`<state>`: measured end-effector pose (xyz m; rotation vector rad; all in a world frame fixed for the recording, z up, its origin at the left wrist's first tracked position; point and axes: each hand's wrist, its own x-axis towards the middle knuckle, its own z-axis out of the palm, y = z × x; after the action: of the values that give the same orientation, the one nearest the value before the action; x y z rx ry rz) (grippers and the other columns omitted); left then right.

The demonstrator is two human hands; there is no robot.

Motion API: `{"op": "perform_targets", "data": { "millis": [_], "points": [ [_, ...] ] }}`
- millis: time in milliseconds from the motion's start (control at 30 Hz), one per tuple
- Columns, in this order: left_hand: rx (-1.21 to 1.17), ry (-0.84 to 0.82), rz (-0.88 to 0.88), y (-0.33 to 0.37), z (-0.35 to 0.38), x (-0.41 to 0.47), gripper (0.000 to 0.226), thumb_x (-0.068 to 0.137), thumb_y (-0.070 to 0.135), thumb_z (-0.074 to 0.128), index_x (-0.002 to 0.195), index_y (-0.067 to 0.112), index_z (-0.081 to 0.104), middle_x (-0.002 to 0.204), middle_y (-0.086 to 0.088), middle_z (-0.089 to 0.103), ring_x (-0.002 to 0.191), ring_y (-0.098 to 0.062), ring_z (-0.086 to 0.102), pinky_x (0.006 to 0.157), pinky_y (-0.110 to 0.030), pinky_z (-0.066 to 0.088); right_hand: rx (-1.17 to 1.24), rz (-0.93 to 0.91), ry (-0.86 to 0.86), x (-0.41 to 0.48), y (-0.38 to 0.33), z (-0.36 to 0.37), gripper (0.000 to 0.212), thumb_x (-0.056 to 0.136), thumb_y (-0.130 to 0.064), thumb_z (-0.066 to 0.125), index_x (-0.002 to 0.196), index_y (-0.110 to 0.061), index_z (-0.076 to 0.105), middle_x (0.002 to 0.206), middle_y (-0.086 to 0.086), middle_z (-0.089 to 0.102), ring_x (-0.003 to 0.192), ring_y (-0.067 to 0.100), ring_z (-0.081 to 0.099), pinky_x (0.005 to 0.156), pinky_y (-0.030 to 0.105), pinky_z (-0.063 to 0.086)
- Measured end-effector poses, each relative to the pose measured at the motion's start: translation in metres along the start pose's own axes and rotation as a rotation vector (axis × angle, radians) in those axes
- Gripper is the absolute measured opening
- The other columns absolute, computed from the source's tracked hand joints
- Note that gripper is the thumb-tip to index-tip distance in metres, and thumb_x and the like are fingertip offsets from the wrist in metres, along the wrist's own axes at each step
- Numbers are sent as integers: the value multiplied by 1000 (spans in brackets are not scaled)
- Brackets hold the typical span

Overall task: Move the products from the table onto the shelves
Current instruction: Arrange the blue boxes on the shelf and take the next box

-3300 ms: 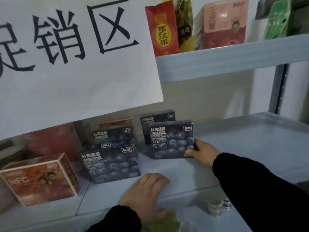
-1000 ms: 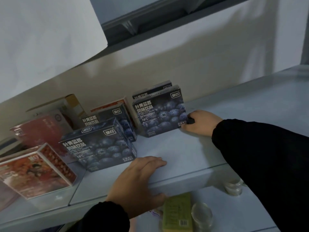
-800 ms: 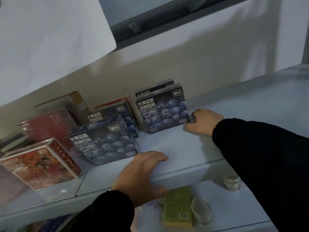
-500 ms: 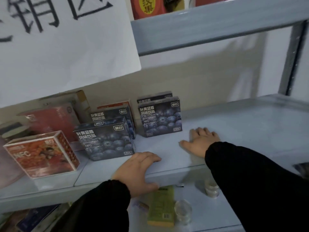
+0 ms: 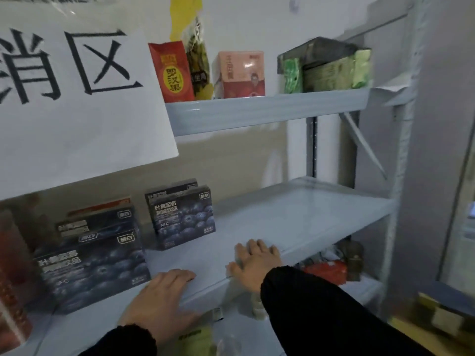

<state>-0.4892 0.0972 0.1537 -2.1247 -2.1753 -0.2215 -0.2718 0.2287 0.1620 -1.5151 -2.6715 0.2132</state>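
On the middle shelf (image 5: 295, 214) both hands are down flat and neither one grips anything. The right hand (image 5: 254, 263) lies palm down near the front edge, fingers straight and slightly spread, a little to the right of the blueberry box (image 5: 182, 217) and clear of it. That box stands upright, face to the camera: navy card covered with a blueberry photo, white Chinese lettering at top left, a small white logo badge at top right, "NFC" printed lower left. A twin box (image 5: 171, 189) stands close behind it, just its top strip peeking over. Over to the left, the left hand (image 5: 164, 299) rests on the shelf's front lip, fingers relaxed and pointing inward, right by the lower corner of a nearer box (image 5: 92, 271) in the same blueberry print, blurred and turned a touch; whether the hand touches it, I cannot tell. A further blue box (image 5: 97, 224) stands behind that one, and a red-topped box (image 5: 102, 204) behind again. A red box (image 5: 10, 291) shows at the far left edge. A white paper sign (image 5: 77, 98) with big black characters hangs across the upper left. Up on the upper shelf (image 5: 257, 111) stand a red packet (image 5: 171, 73), a pink carton (image 5: 241, 74) and green packs (image 5: 323, 68). A black sleeve (image 5: 321, 317) covers the right arm.
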Motion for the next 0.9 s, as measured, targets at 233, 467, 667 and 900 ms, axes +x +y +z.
{"op": "perform_targets", "data": {
  "millis": [233,467,667,900],
  "points": [
    [101,-14,63,5,-1,-1,101,63,74,18,153,29,30,153,9,35,136,-18,35,116,-31,29,172,45,59,-60,-8,9,67,101,-60,35,158,-28,20,167,8,11,156,28,2,120,58,21],
    [86,56,74,41,32,-56,93,60,44,60,142,2,51,139,-26,52,127,-47,48,109,-62,30,74,173,-70,-147,-23,73,86,97,-54,47,163,-29,-2,171,3,-8,157,27,-11,125,55,4],
    [45,-135,347,116,62,-79,78,84,66,43,156,37,28,157,-6,34,133,-35,41,106,-61,28,174,389,-562,-242,28,98,54,108,-34,46,155,-9,39,162,13,34,148,33,33,118,40,28],
    [-160,-594,542,210,72,-72,49,86,58,46,133,43,50,128,10,61,116,-12,59,94,-31,48,263,721,-462,-330,100,97,64,99,-53,55,155,-26,41,155,1,45,139,25,46,109,37,41]
  ]
}}
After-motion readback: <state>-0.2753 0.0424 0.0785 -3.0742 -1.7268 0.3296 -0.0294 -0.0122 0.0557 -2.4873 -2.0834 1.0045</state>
